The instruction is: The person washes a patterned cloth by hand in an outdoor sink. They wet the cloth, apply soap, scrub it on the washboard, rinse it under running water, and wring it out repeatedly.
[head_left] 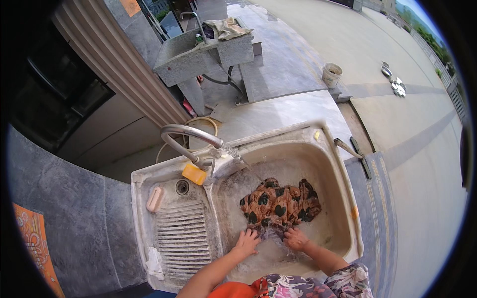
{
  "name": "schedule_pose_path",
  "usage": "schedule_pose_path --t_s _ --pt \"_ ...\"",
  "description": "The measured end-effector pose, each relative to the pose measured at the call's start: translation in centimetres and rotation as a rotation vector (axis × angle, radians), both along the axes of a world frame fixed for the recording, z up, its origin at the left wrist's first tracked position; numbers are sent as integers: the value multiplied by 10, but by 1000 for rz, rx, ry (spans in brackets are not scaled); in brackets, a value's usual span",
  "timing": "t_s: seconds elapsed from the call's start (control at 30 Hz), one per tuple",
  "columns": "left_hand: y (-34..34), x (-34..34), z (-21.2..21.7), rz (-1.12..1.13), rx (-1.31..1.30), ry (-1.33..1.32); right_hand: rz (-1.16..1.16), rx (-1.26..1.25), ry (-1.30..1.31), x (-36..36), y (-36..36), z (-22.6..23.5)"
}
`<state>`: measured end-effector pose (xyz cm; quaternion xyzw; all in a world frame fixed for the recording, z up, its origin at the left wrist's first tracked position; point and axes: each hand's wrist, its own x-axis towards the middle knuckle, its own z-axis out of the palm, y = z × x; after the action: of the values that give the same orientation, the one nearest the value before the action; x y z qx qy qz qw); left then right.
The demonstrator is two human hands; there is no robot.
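A brown cloth with dark leaf shapes (280, 203) lies bunched in the water of a pale stone sink basin (343, 184), spread from the middle of the basin toward its right wall. Its near edge trails down between the two hands. The left hand (247, 242) rests with its fingers (252, 234) spread fairly wide and pointing up toward the cloth, touching its lower left edge (whether they pinch any fabric cannot be told through the splashing water). The right hand (296, 239) is curled over the lower hem, fingers bent and closed on a fold of wet fabric. A curved metal tap (188, 136) runs water into the basin's upper left. Beside it sit a yellow soap bar (194, 174), a pink brush (154, 198) and a ribbed washboard (182, 238).
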<state>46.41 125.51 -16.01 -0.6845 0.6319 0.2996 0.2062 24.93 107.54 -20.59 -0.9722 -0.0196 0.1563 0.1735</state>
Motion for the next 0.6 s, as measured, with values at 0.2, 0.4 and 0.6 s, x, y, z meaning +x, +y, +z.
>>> schedule_pose_path --t_s 0.2,0.4,0.6 --pt "-22 49 1 179 -121 -206 -532 -333 -97 31 -67 -3" --pt "15 -9 -9 79 91 141 -82 -98 318 5 21 0" --pt "-5 12 79 356 -311 653 -38 247 -249 43 18 145"
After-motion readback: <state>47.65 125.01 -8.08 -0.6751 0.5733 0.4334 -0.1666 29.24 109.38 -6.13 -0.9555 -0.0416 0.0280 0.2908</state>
